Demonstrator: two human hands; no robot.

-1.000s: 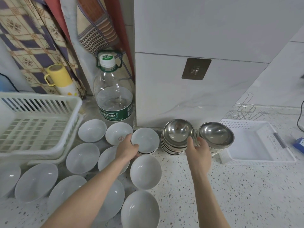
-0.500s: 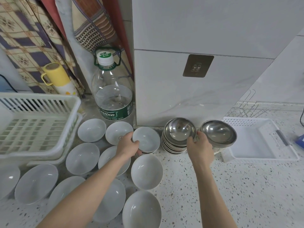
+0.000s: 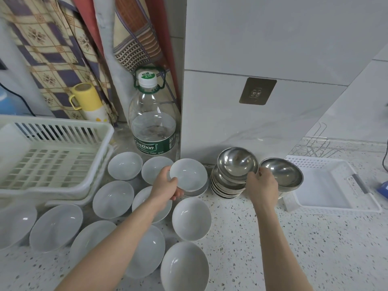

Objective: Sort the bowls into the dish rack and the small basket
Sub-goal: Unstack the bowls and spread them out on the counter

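A: What are the hands doing?

B: The left hand (image 3: 165,185) grips the rim of a white bowl (image 3: 188,174), thumb over the near edge, fingers curled beneath. That bowl sits tilted just above another white bowl. The right hand (image 3: 262,185) pinches the rim of the top steel bowl (image 3: 237,163), which is tipped up off the steel stack (image 3: 225,185).

A: What lies around them?

B: Just right of the right hand sits a second steel bowl (image 3: 282,172), and beyond it the small basket (image 3: 336,198). Left of and below the left hand, loose white bowls (image 3: 113,199) spread over the counter (image 3: 273,238). Farther left stands the dish rack (image 3: 52,160). Behind the left hand is a water bottle (image 3: 152,127), with a yellow mug (image 3: 85,99) farther left.
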